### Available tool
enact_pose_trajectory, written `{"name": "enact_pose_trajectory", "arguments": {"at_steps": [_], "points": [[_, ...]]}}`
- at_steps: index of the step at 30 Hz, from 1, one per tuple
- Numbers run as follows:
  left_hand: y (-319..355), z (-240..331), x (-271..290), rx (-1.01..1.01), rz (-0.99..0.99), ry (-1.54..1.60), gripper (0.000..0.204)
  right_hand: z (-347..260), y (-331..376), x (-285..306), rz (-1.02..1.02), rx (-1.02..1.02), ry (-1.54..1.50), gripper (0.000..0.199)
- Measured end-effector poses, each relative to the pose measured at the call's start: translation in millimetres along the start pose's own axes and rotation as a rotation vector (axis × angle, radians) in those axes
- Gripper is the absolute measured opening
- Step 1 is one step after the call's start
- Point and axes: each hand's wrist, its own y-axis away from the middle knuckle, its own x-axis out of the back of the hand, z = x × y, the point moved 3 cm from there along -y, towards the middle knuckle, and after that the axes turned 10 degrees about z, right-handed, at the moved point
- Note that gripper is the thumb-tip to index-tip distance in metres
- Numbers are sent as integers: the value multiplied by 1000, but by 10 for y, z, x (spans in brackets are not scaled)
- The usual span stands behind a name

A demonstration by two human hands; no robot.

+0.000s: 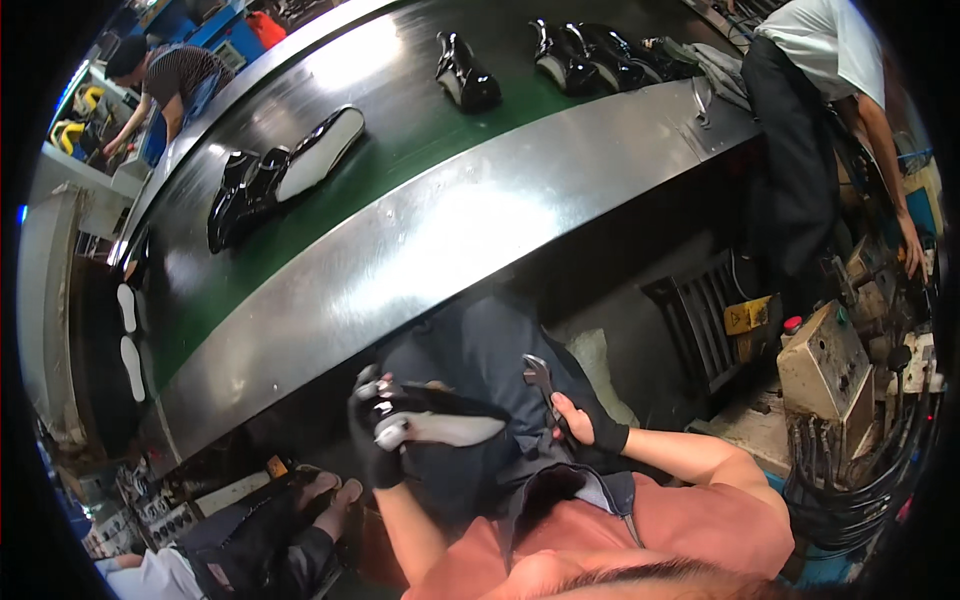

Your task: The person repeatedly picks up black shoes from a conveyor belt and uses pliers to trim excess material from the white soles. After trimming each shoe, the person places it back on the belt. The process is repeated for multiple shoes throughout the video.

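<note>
Shoe (pixel 440 420), glossy black with pale sole, lies across the lap, left hand (pixel 375 425) clamped around its heel end. Right hand (pixel 585 425), at 3 o'clock of it, grips lasting pincers (pixel 543 385). Step judged: pulling the upper; next needs jaws brought onto the shoe's edge.

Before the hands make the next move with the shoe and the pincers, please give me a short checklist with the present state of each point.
1. Left hand grips the black shoe: ok.
2. Right hand holds the metal pincers: ok.
3. Shoe sole faces up, visible: ok.
4. Pincers touch the shoe: not ok, apart.
5. Shoe rests on the lap apron: cannot tell.
6. Pincer jaws open or closed: cannot tell.
</note>
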Motion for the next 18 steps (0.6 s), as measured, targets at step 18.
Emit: {"name": "enact_pose_trajectory", "arguments": {"at_steps": [18], "points": [[44,-170,-941,-55,-242,-32,89,-744,373,-672,-449,-263,-228,55]]}}
